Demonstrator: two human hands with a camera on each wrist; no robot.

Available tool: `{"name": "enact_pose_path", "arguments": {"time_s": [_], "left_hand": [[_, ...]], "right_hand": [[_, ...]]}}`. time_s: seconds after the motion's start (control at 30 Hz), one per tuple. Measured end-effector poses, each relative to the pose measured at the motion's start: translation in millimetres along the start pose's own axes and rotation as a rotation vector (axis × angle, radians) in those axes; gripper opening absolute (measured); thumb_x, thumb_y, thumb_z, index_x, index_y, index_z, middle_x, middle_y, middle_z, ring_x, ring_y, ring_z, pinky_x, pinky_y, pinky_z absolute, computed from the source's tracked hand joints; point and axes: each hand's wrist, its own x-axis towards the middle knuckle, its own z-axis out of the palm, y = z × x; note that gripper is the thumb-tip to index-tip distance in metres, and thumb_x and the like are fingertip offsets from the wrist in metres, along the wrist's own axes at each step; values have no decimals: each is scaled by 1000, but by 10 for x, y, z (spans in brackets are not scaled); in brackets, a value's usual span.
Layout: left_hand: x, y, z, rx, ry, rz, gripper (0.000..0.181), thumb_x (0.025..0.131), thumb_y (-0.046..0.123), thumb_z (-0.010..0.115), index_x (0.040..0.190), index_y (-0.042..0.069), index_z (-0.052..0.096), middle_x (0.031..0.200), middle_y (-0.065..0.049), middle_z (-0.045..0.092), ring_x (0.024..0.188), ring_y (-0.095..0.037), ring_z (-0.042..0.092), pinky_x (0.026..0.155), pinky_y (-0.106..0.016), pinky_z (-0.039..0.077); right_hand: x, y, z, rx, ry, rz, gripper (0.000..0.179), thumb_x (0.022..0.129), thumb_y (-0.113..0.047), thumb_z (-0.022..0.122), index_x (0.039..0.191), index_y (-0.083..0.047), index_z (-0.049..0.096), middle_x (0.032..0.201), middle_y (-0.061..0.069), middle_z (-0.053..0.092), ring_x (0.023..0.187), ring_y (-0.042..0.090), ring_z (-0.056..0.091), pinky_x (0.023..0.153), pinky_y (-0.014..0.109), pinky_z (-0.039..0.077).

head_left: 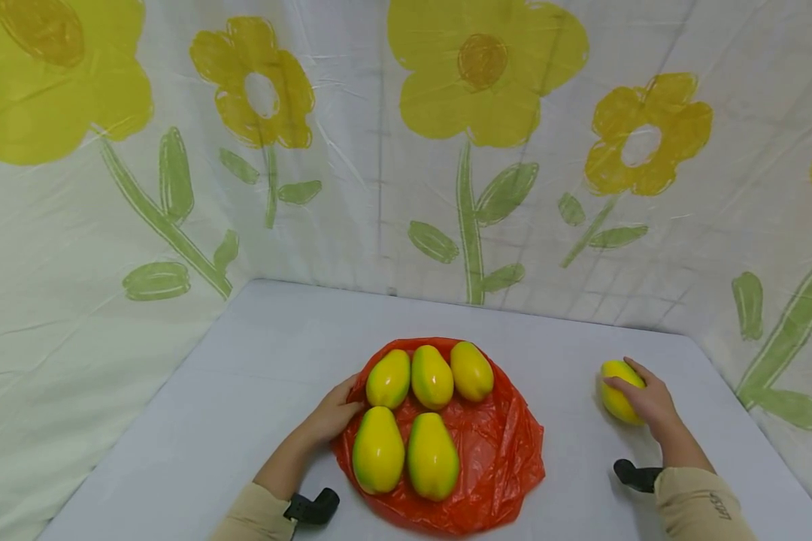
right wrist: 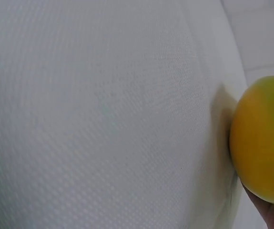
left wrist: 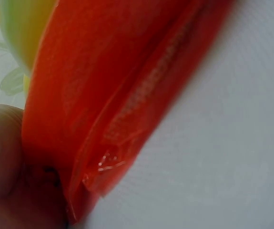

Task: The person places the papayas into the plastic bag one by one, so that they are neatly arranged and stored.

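A red plastic bag (head_left: 494, 458) lies opened out in the middle of the table, its rim folded round. Several glossy yellow-green papayas sit in it, in a far row (head_left: 431, 377) and a near pair (head_left: 433, 456). My left hand (head_left: 334, 412) holds the bag's left rim; the left wrist view shows the thumb (left wrist: 3, 148) against the red plastic (left wrist: 94, 86). Off to the right, my right hand (head_left: 652, 402) grips another papaya (head_left: 614, 406), fingers and thumb round it. In the right wrist view this papaya (right wrist: 265, 143) is at or just above the tabletop.
The white table (head_left: 243, 361) reaches back to a hanging cloth (head_left: 352, 225) printed with yellow flowers. Table surface lies between the bag and the right hand. Black wrist-worn devices (head_left: 314, 507) are on both forearms.
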Motion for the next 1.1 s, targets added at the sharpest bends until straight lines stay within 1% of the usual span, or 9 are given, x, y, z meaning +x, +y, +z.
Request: {"name": "enact_pose_path", "arguments": {"time_s": [0.17, 0.4, 0.57, 0.7, 0.8, 0.9, 1.1], "left_hand": [[-3, -5, -2, 1, 3, 5, 50, 90, 2, 44, 140, 8, 39, 136, -17, 49, 105, -24, 55, 89, -43, 52], [-9, -18, -9, 5, 8, 10, 50, 90, 1, 42, 139, 7, 40, 135, -17, 49, 108, -25, 54, 90, -44, 52], [3, -35, -8, 18, 4, 15, 50, 90, 2, 42, 140, 8, 40, 135, -17, 49, 110, -25, 53, 93, -45, 50], [10, -36, -5, 32, 0, 33, 51, 89, 1, 42, 139, 7, 40, 134, -18, 50, 110, -27, 53, 94, -46, 49], [10, -35, -2, 34, 2, 27, 52, 88, 0, 42, 140, 7, 39, 135, -18, 50, 114, -28, 52, 95, -47, 48], [13, -32, 0, 28, 6, 9, 52, 89, 0, 41, 140, 8, 39, 137, -17, 48, 116, -28, 51, 96, -48, 47], [17, -21, 5, 24, 11, 0, 52, 89, 1, 42, 140, 8, 39, 137, -17, 48, 116, -29, 51, 97, -49, 46]], "right_hand": [[3, 9, 5, 2, -1, -2, 86, 88, -58, 42, 150, -15, 0, 150, 32, 0, 127, 50, 17, 105, 63, 24], [-5, -11, -3, 15, -16, -10, 85, 89, -57, 41, 149, -15, -1, 151, 31, -2, 128, 50, 16, 105, 63, 24], [-29, -13, -13, 0, -10, -2, 85, 89, -57, 41, 149, -14, -1, 150, 32, -1, 127, 51, 17, 104, 64, 25], [-58, -18, -35, -16, -1, -8, 84, 90, -56, 41, 149, -13, -1, 149, 34, 1, 125, 50, 20, 103, 63, 27], [-77, -40, -59, -21, 5, -27, 83, 90, -55, 40, 149, -12, -1, 149, 35, 3, 121, 49, 24, 98, 60, 33], [-96, -73, -82, -11, 11, -34, 81, 91, -54, 40, 149, -13, 0, 148, 35, 4, 116, 47, 28, 92, 54, 39], [-153, -152, -92, 26, 24, -21, 80, 91, -52, 42, 150, -14, 1, 148, 34, 8, 112, 43, 31, 84, 44, 41]]}}
